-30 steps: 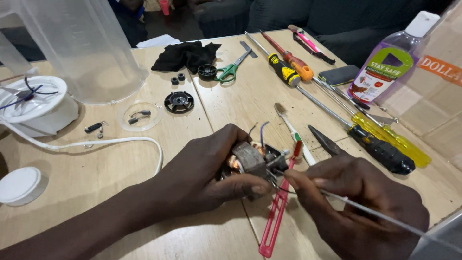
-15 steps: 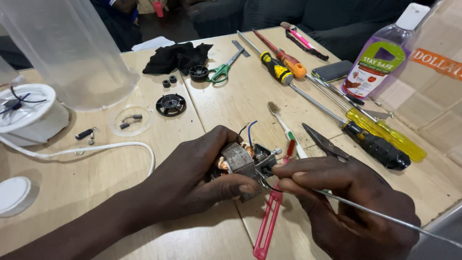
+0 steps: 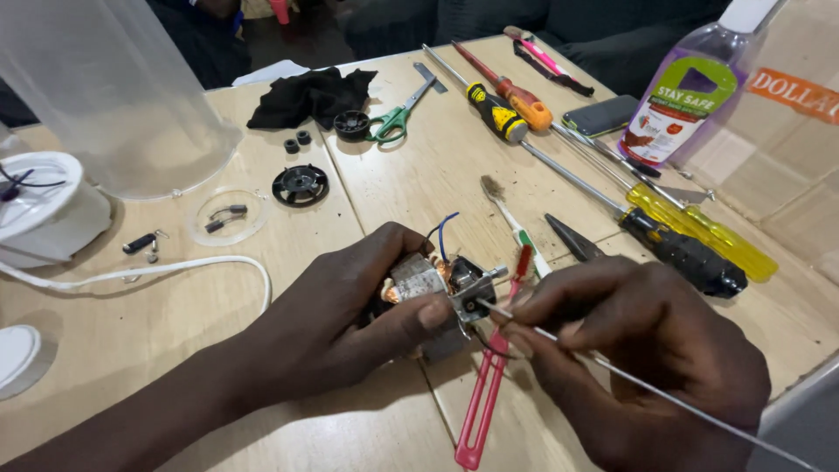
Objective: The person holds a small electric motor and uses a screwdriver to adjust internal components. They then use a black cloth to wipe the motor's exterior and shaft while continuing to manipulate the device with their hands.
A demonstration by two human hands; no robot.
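From the head camera, the left hand closes its grip around a small electric motor with copper windings, holding it just above the wooden table near the middle of the scene; the thumb presses on the motor's near side. A blue wire loops up from the far side of the motor. The right hand pinches a thin metal rod between thumb and fingers, its grip closed on it, with the rod's tip touching the motor's right end and the rest running off toward the near right corner. Under the hands lie red tweezers, pointing toward the near edge.

Just beyond the right hand lie a toothbrush and a black-handled screwdriver, with a yellow-handled screwdriver beside it. Farther off are green-handled scissors, a black cloth, an orange-handled screwdriver and a clear bottle with a purple label at the far right. To the left sit a black round part, a clear plastic ring, a white cord, a white appliance base and a clear plastic jar.
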